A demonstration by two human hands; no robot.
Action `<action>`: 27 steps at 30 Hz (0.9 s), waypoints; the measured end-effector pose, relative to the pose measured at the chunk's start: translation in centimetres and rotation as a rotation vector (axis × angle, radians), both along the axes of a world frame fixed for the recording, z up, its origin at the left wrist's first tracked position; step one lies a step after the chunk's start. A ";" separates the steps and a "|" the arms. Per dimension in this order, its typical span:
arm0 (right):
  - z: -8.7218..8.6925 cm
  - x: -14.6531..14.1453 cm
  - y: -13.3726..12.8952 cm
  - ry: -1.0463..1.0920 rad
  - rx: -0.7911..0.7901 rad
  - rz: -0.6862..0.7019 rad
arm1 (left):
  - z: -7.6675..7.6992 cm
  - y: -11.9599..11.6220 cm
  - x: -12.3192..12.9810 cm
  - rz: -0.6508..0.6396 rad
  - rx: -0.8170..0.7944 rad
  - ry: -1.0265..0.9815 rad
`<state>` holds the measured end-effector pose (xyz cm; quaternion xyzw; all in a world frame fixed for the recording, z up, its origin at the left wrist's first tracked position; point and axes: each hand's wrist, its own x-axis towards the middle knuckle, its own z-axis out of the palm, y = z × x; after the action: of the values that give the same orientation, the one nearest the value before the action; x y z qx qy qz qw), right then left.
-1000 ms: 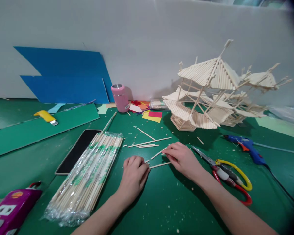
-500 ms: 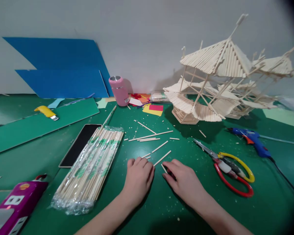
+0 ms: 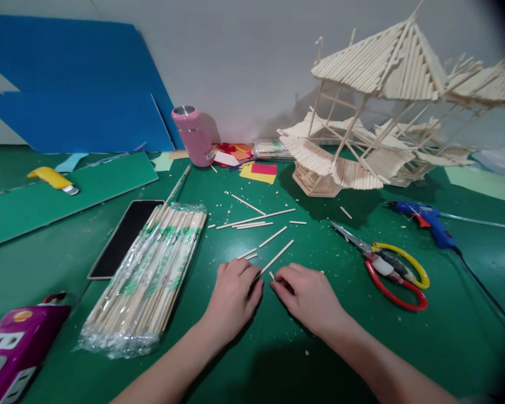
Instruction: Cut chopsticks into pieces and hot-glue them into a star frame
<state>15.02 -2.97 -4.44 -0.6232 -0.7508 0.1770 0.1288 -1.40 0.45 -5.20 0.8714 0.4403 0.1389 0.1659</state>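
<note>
My left hand rests low over the green table, its thumb and index finger closed on the near end of a thin wooden stick. Close by on the right, my right hand pinches a short piece of stick, most of it hidden by the fingers. A small gap separates the two hands. Just beyond them lie several cut sticks, among them a long one and a shorter one. Two stick ends show past my left knuckles.
Left are a plastic-wrapped chopstick pack, phone, purple power strip and yellow utility knife. Scissors and a blue glue gun lie right. Behind stand a pink flask and a stick-built pavilion model.
The view has tilted down and shifted slightly. My right hand has come a little closer to my left, and less of its short stick shows.
</note>
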 end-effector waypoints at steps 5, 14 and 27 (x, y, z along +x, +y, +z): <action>0.2 0.0 0.2 0.006 -0.015 0.022 | -0.3 0.4 -0.2 -0.023 -0.012 -0.024; 0.1 -0.2 0.5 0.015 -0.028 0.014 | -0.3 0.6 -0.2 -0.060 -0.001 -0.008; 0.0 -0.3 0.4 0.045 -0.030 -0.020 | -0.3 1.0 -0.3 -0.085 -0.016 0.030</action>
<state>14.70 -2.57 -4.47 -0.6283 -0.7388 0.2010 0.1379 -1.69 1.41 -5.46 0.8900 0.4064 0.1150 0.1720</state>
